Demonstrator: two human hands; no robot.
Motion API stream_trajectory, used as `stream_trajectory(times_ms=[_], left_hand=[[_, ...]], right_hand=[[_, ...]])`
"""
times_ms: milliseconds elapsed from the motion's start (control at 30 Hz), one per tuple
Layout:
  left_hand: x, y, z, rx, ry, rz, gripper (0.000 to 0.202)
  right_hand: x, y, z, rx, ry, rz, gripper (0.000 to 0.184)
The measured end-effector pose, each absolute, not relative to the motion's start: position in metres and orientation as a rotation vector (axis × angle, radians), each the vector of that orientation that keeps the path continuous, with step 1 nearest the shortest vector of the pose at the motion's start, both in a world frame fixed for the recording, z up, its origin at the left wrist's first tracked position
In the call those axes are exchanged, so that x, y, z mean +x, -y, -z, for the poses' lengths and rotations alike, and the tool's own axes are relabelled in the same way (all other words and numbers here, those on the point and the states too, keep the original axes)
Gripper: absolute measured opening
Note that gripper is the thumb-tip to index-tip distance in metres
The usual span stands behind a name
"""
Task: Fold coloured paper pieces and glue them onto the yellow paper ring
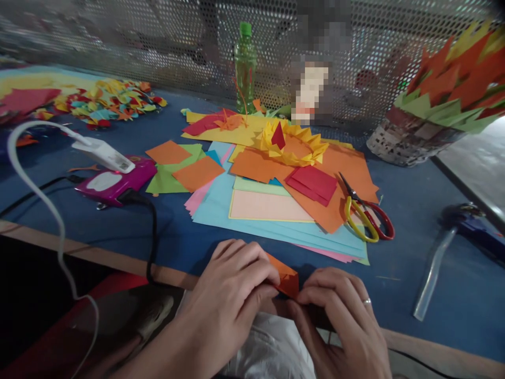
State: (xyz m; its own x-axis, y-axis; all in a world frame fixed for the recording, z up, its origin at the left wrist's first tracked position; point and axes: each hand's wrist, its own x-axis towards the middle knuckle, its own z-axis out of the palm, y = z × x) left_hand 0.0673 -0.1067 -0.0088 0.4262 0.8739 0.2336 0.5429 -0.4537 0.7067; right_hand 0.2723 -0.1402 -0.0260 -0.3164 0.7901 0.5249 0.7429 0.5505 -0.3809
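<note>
At the table's near edge, a small folded piece of orange paper (289, 279) is held between my two hands. My left hand (240, 284) covers its left part, thumb and fingers closed on it. The fingertips and thumb of my right hand (341, 310), which wears a ring, pinch its right corner. Just beyond lie stacked sheets of light blue paper (213, 208), with red paper squares (311, 184) and larger orange paper (335, 210) on top. A ring of folded yellow paper (311, 152) with a red point sits behind them.
Scissors (361, 208) with yellow and red handles lie right of the papers. A glue gun (473, 231) rests farther right. A purple power strip (116, 184) with cables is at left. A green bottle (245, 68) and a paper-petalled basket (414, 131) stand at the back.
</note>
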Motion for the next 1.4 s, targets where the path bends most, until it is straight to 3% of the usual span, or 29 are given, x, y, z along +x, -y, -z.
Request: stream_trajectory(times_ms=[1400], left_hand=[[0.077,0.110,0.012,2.146,-1.360,-0.863,0.019]], right_hand=[[0.270,0.132,0.028,-1.413,2.157,-0.012,0.012]])
